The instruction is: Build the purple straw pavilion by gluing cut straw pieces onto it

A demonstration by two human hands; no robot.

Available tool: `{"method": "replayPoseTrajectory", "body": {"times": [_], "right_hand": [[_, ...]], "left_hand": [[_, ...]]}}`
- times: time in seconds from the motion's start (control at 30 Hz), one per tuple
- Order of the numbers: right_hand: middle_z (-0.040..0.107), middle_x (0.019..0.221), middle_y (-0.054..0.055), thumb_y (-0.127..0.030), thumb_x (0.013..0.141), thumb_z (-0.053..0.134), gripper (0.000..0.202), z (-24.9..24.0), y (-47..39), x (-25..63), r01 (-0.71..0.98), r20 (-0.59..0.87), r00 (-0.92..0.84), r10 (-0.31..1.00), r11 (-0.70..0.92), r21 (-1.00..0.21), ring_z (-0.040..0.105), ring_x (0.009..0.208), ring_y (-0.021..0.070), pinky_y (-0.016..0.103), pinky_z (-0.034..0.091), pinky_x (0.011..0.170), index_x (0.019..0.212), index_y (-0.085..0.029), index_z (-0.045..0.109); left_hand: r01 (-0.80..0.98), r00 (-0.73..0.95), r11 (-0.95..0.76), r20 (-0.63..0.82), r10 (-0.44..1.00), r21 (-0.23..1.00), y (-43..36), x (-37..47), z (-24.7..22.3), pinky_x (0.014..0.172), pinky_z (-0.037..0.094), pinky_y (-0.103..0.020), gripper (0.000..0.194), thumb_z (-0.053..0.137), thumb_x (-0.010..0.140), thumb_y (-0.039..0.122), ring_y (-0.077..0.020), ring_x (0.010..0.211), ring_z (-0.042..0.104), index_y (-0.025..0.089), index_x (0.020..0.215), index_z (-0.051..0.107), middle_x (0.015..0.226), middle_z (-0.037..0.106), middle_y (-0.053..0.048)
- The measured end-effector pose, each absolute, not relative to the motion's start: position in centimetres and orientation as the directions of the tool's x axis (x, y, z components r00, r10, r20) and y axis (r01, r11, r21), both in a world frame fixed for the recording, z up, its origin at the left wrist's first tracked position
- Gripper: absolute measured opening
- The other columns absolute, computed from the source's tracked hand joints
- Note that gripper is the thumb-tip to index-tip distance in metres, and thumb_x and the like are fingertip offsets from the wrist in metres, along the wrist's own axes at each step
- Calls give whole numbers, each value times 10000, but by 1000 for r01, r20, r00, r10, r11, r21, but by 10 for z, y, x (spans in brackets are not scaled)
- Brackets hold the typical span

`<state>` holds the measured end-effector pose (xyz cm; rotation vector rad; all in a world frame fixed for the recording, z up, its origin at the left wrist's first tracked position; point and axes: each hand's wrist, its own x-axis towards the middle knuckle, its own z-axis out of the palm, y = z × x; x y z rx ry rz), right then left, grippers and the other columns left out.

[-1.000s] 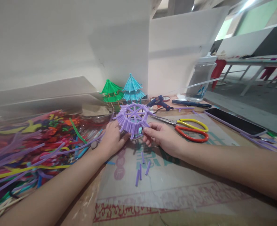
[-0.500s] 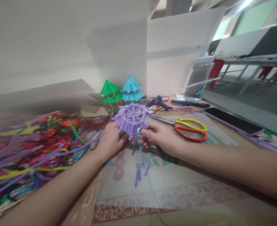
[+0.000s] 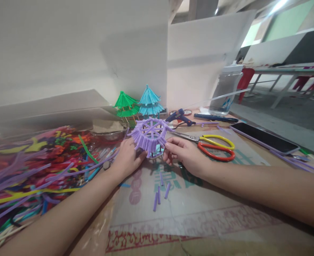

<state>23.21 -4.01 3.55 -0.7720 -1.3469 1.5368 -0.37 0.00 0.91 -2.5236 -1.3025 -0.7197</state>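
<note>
On the brown wood counter, work seems to stay put: the right hand still pinches the round purple fuzzy-stick roof; I can't tell if the left hand grips.

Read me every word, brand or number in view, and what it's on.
No text is clear enough to quote.
Plastic sheet: green characters, too blurred to read, partly covered by the right hand.
Purple circles on it: marks too blurred.
Red band near its edge: lettering or pattern, can't tell.
Bottle: blue mark, too small to read.
</note>
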Motion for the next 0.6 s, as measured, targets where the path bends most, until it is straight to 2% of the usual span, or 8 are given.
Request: {"method": "replayPoseTrajectory", "body": {"times": [0.6], "right_hand": [[653, 605, -26, -487, 787, 734, 360, 41, -46, 230, -169, 123, -347, 930, 67, -983, 580, 524, 91, 237, 473, 551, 713, -190, 544]], "left_hand": [[808, 515, -588, 509, 689, -22, -2, -5, 8, 1022, 410, -506, 322, 508, 904, 325, -330, 1212, 502, 144, 1134, 642, 1213, 609, -155]]}}
